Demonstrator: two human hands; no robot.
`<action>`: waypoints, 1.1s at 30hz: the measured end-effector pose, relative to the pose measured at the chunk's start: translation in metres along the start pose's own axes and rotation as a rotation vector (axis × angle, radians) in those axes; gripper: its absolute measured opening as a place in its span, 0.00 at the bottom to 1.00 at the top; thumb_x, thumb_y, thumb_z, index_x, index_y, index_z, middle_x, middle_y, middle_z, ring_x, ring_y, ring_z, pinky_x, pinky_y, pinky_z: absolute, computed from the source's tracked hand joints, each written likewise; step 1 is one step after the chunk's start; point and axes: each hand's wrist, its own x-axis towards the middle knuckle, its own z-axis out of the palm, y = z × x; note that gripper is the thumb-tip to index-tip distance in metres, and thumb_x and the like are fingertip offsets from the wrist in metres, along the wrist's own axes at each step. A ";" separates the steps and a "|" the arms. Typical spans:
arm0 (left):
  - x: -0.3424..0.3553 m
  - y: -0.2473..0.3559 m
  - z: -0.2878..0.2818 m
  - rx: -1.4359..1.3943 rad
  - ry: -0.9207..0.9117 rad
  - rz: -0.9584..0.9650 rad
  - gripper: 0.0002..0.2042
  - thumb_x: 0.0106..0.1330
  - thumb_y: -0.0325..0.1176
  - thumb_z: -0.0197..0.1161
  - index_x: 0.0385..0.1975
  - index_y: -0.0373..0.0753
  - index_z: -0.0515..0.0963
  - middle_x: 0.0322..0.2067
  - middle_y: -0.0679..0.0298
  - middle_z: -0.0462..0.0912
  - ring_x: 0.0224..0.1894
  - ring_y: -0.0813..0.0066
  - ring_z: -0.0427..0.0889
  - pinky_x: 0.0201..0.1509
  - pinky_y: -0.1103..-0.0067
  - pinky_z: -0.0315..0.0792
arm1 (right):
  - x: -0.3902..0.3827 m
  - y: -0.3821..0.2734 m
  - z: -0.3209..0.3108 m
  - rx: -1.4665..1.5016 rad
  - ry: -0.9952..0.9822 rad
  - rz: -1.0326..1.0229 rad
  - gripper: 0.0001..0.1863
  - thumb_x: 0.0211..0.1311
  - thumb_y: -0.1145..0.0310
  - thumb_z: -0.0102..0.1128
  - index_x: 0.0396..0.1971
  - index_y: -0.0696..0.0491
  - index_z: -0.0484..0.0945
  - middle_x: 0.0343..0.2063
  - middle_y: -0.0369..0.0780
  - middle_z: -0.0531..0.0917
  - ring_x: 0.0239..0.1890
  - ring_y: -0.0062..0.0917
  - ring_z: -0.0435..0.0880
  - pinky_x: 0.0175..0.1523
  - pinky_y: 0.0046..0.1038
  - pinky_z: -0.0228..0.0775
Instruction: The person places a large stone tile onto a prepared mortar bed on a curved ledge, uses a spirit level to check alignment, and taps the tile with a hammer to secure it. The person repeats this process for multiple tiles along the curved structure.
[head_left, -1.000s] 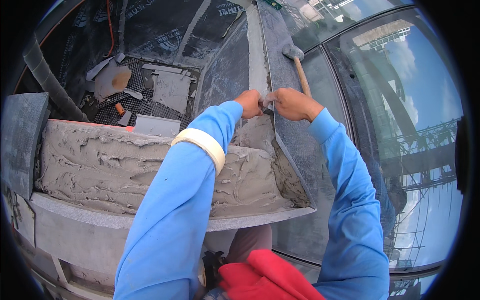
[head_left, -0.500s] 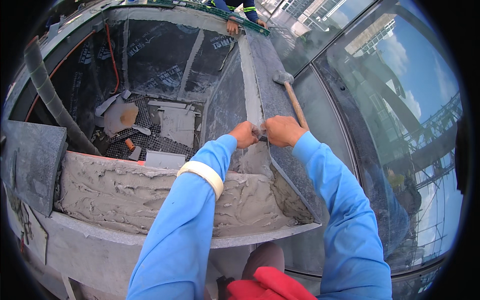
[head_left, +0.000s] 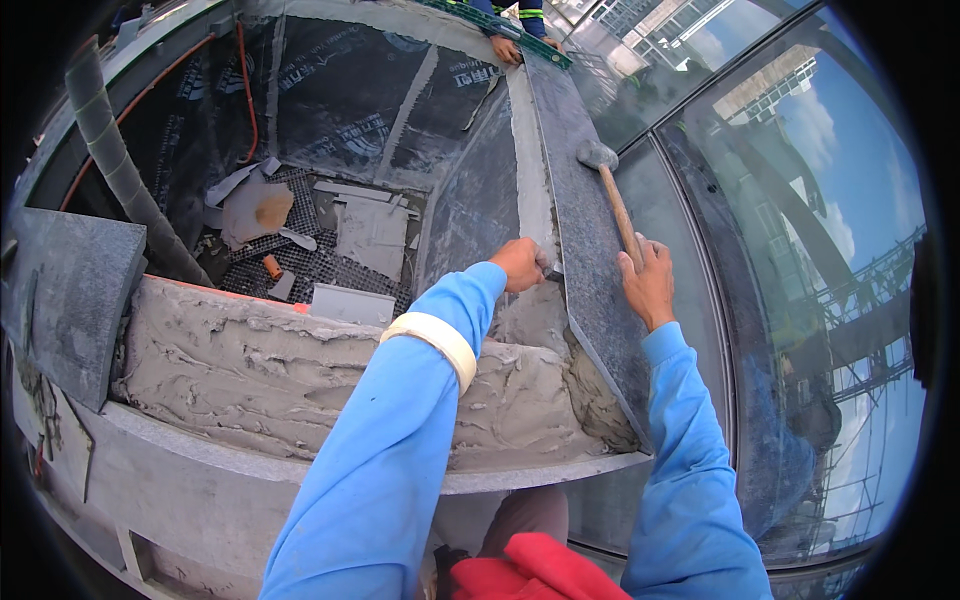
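Note:
A mallet with a grey head (head_left: 597,155) and a wooden handle (head_left: 617,208) lies along the dark grey stone slab (head_left: 590,200). My right hand (head_left: 652,284) has its thumb and fingers round the lower end of that handle. At the slab's inner edge my left hand (head_left: 520,264) is closed, its fingertips at a small greyish piece I cannot make out. A ring of pale tape (head_left: 440,338) circles my left forearm. Wet mortar (head_left: 250,365) covers the near wall top, and more of it shows under the slab's near end.
A co-worker's hand (head_left: 506,49) rests by a green level (head_left: 535,52) at the slab's far end. Glass panels (head_left: 800,300) rise on the right. Left, an open pit holds rubble and a grey pipe (head_left: 125,175). Another stone slab (head_left: 75,290) leans at the left.
My right hand has left my left hand at the slab edge and moved right onto the mallet handle. My left hand stays at the edge. The whole view has shifted slightly.

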 end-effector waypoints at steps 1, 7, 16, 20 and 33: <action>0.000 0.000 0.000 0.004 0.001 0.002 0.15 0.59 0.28 0.70 0.46 0.31 0.86 0.38 0.53 0.90 0.43 0.63 0.89 0.50 0.70 0.79 | -0.004 0.014 0.006 0.016 -0.006 0.085 0.30 0.73 0.54 0.58 0.69 0.53 0.71 0.63 0.49 0.73 0.68 0.45 0.71 0.69 0.40 0.65; -0.003 0.004 -0.003 -0.040 -0.037 -0.033 0.15 0.61 0.27 0.69 0.47 0.30 0.86 0.39 0.53 0.90 0.44 0.63 0.89 0.52 0.70 0.79 | -0.008 0.061 0.047 0.291 -0.032 0.173 0.33 0.76 0.54 0.54 0.72 0.60 0.65 0.67 0.53 0.72 0.70 0.48 0.69 0.73 0.40 0.61; -0.006 0.007 -0.006 -0.010 -0.028 -0.028 0.15 0.62 0.28 0.69 0.48 0.29 0.85 0.41 0.52 0.90 0.45 0.62 0.89 0.53 0.70 0.80 | -0.007 0.079 0.063 0.340 0.029 0.161 0.30 0.77 0.57 0.52 0.69 0.62 0.69 0.63 0.56 0.77 0.67 0.49 0.74 0.72 0.40 0.63; -0.007 0.008 -0.006 -0.019 -0.031 -0.030 0.15 0.62 0.28 0.69 0.47 0.30 0.85 0.41 0.52 0.90 0.45 0.62 0.89 0.53 0.71 0.80 | -0.007 0.078 0.063 0.318 0.038 0.159 0.30 0.77 0.57 0.52 0.69 0.62 0.68 0.63 0.56 0.76 0.67 0.49 0.74 0.72 0.40 0.63; -0.003 0.002 -0.004 -0.024 -0.028 -0.006 0.16 0.60 0.28 0.69 0.47 0.31 0.86 0.40 0.53 0.90 0.43 0.64 0.89 0.51 0.72 0.79 | -0.008 0.068 0.056 0.291 0.000 0.200 0.29 0.78 0.58 0.50 0.70 0.62 0.67 0.65 0.56 0.75 0.69 0.49 0.72 0.73 0.41 0.62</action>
